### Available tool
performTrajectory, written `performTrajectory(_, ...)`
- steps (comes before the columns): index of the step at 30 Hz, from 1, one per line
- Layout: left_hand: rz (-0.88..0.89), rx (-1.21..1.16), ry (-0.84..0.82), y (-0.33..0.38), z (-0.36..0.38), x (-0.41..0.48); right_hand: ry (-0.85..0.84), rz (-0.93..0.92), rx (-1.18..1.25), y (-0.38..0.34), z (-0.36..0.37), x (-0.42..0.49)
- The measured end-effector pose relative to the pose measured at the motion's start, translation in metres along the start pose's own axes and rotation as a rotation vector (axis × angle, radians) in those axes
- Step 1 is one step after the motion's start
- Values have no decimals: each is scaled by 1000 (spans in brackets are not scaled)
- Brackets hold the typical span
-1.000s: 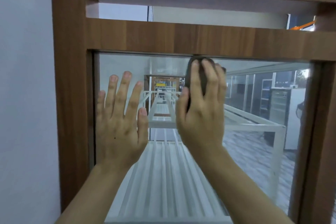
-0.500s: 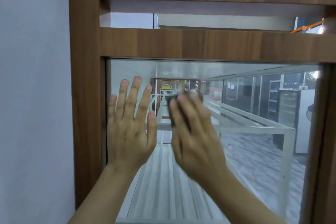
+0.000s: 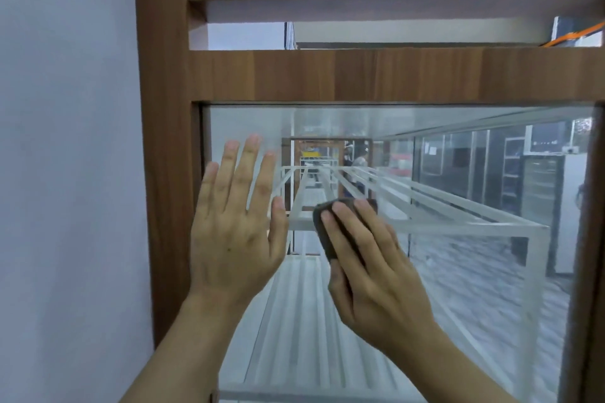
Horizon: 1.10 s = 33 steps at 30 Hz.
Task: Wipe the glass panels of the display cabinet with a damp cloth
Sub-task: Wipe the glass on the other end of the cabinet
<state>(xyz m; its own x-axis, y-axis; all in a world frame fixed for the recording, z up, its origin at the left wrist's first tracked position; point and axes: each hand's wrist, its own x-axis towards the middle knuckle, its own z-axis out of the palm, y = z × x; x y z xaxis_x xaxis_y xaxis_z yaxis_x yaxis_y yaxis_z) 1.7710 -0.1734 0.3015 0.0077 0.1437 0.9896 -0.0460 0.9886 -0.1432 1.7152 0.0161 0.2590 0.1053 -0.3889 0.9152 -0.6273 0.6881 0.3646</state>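
Fingers [image 3: 250,167] of the left hand [image 3: 235,232]: all 5 spread and straight, holding nothing, palm turned to the glass panel [image 3: 474,288] near its left edge. Whether the palm actually touches the glass cannot be told.

Fingers [image 3: 348,229] of the right hand [image 3: 376,275]: nearly straight and close together, laid across a dark grey cloth [image 3: 322,229] and pressing it flat on the panel. The thumb lies along the cloth's lower edge. The cloth is folded small and mostly covered by the hand; its upper-left corner and top edge show past the fingertips. It sits left of the panel's centre, about mid-height, just right of the left thumb and not touching it.

The panel is set in a brown wooden frame [image 3: 327,75], with a wide rail above it and an open horizontal slot [image 3: 360,26] higher up. Through the glass: a white slatted shelf [image 3: 311,321] running away from the viewer, with white rack bars [image 3: 442,216] above it. A pale wall [image 3: 65,173] adjoins the frame on the left. Both forearms are bare and enter from below.
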Motion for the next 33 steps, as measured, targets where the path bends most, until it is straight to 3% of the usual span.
performTrajectory(3, -23, 115, 41, -20, -10, -2, 121, 171, 0, 17, -7, 23)
performTrajectory(6, -61, 134, -30, -28, -6, -7, 220, 365, 31, 3, 1, 75)
performTrajectory(12, -59, 126, -51, -31, -4, -7, -23, 2, -6, -23, 12, 13)
performTrajectory(14, -68, 132, -52, -28, -3, -7, 31, 52, -6, -7, 4, 13)
performTrajectory(18, -66, 127, -62, -28, -3, -8, 180, 336, 16, -13, 7, 80)
performTrajectory(24, -61, 113, -57, -31, -5, -8, -26, -9, -5, -29, 17, 25)
performTrajectory(29, -68, 118, -60, -28, -3, -9, 182, 289, 34, -21, 13, 91)
performTrajectory(31, -61, 110, -63, -31, -4, -9, 136, 236, 29, -35, 19, 90)
performTrajectory(33, -65, 98, -57, -33, -5, -9, 15, 60, -6, -42, 24, 55)
